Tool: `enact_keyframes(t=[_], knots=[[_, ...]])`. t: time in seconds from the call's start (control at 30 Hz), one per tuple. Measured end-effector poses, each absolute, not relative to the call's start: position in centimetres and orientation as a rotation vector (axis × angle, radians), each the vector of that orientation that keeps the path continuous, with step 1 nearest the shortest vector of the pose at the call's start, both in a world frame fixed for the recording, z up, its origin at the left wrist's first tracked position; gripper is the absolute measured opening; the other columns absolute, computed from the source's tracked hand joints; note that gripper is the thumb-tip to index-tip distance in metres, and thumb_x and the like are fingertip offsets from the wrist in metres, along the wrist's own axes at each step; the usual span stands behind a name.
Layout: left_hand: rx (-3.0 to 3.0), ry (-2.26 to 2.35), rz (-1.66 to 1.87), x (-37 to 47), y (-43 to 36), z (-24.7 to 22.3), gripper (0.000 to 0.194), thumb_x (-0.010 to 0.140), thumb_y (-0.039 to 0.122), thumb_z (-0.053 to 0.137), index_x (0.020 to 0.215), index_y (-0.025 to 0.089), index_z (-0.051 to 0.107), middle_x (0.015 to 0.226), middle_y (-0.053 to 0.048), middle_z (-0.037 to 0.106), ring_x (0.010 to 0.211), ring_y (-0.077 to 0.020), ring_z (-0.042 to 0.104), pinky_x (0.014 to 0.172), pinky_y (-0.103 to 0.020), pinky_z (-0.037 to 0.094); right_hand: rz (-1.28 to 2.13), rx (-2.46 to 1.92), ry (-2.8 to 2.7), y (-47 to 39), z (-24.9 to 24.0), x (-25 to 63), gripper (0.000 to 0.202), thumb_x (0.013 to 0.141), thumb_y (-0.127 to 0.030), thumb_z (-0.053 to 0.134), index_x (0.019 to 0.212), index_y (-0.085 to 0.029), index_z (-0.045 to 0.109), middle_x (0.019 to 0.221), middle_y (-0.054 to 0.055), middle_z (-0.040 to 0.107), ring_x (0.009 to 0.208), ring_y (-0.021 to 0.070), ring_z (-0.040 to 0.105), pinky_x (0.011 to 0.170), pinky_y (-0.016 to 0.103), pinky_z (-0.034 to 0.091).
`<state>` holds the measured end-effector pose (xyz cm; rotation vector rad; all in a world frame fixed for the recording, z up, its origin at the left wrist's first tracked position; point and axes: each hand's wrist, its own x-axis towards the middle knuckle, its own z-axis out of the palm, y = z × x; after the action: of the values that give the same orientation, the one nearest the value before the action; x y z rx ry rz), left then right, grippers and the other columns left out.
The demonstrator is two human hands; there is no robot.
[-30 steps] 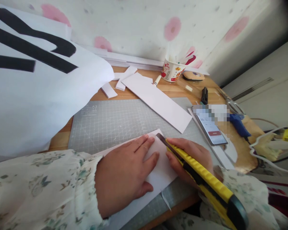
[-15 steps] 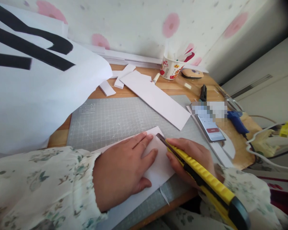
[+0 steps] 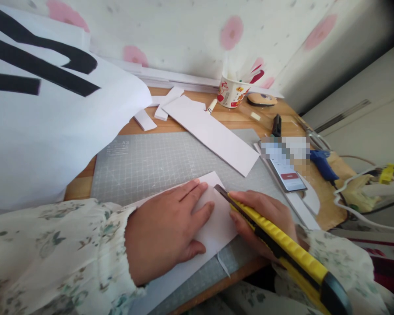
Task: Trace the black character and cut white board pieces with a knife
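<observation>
My left hand (image 3: pixel 167 229) lies flat with its fingers spread on a white board (image 3: pixel 221 218), which rests slantwise on a grey cutting mat (image 3: pixel 144 157). To its right, my right hand (image 3: pixel 265 218) is wrapped round a yellow and black utility knife (image 3: pixel 282 238). The knife's blade tip touches or hovers just over the board near its upper right corner; which of the two I cannot tell. A thin white sliver (image 3: pixel 223 264) sits by the board's lower edge. Beyond my hands, a long white board piece (image 3: pixel 213 135) lies across the mat's back edge.
A large white sheet with black strokes (image 3: pixel 62 118) rises at the left. Behind the mat are white offcuts (image 3: pixel 144 120) and a paper cup (image 3: pixel 232 92) of tools. At the right lie a phone (image 3: pixel 287 173), a blue glue gun (image 3: pixel 325 164), scissors (image 3: pixel 315 138) and a white cable (image 3: pixel 357 214).
The view has shifted slightly. The knife's handle end has swung a little to the right and down, while its blade stays near the same corner. My left hand keeps its place on the board.
</observation>
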<state>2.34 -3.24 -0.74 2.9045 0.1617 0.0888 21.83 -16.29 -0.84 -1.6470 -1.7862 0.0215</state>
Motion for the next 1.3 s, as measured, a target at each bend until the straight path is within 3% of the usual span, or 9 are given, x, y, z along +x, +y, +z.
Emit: enact_keyframes(t=[0.77,1.1,1.3], knots=[[2.945,0.109,0.163,1.9,-3.0,-1.1,0.068,0.079,0.049,0.082,0.131,0.009,0.064,0.148,-0.032,0.051,0.137,-0.0457,0.051,0.106,-0.057,0.051,0.033,-1.62,-1.83,-17.5,-0.3,22.0,0.028,0.088,-0.021,0.061,0.115,-0.029,0.063,0.074,0.003,0.075,0.061,0.0241,0.074,0.05,0.033,0.06],[2.932,0.108,0.171,1.7,-2.8,-1.3,0.067,0.083,0.047,0.08,0.135,0.011,0.059,0.151,-0.029,0.05,0.141,-0.0427,0.047,0.113,-0.054,0.044,0.04,-1.601,-1.842,-18.2,0.0,21.9,0.028,0.088,-0.021,0.061,0.116,-0.028,0.064,0.072,0.003,0.073,0.057,0.0217,0.071,0.047,0.031,0.057],[2.966,0.106,0.176,1.9,-2.9,-1.1,0.066,0.082,0.049,0.08,0.133,0.011,0.061,0.148,-0.029,0.052,0.138,-0.0436,0.051,0.106,-0.055,0.05,0.06,-1.613,-1.864,-18.7,0.3,21.9,0.031,0.088,-0.018,0.06,0.117,-0.029,0.06,0.069,0.0,0.071,0.053,0.0205,0.068,0.045,0.03,0.054]])
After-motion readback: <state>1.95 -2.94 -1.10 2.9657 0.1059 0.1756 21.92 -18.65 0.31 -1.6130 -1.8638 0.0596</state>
